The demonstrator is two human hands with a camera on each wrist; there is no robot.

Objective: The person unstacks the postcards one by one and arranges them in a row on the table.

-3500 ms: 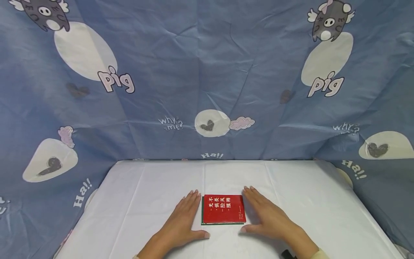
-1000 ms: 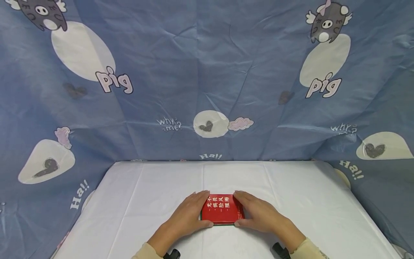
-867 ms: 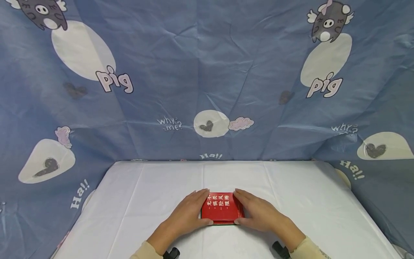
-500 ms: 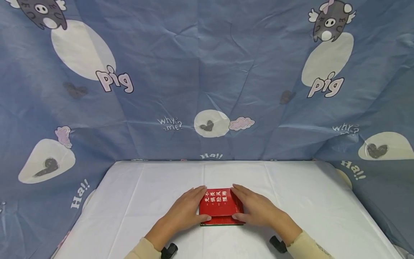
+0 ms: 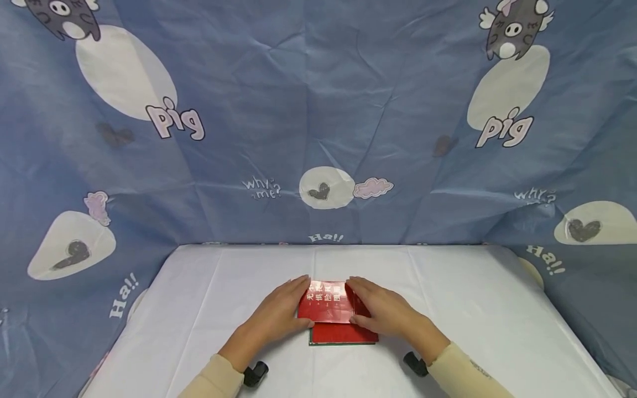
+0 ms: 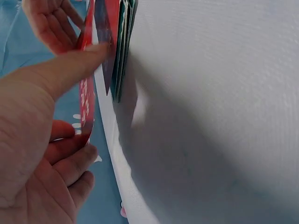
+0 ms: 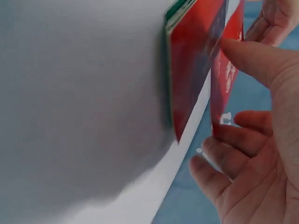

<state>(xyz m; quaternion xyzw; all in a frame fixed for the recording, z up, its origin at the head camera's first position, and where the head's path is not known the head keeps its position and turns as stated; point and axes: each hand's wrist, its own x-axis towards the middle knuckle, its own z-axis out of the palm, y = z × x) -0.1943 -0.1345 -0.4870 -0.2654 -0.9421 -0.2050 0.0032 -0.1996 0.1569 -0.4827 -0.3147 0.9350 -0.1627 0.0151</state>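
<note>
A thin, glossy red card [image 5: 325, 315] with white Chinese characters is held raised over a small stack [image 5: 343, 334] of red and green cards on the white cloth. My left hand [image 5: 277, 310] pinches its left side, thumb at the near edge and fingers at the far corner. On the opposite side my right hand [image 5: 385, 309] grips it the same way. In the left wrist view the card [image 6: 86, 105] bows slightly, with a gap between it and the layered stack [image 6: 122, 51]. From the right wrist view, the stack's red top [image 7: 191, 60] shows below the lifted card [image 7: 226, 79].
White cloth [image 5: 209, 320] covers the table. Behind and at both sides hangs a blue curtain [image 5: 269, 127] printed with pigs and words. Black straps with small camera mounts [image 5: 255, 374] sit at both wrists.
Both hands first stood open beside the stack, then closed on the top card's sides. Since then they have lifted it up and away, slightly leftward, uncovering another red surface beneath.
</note>
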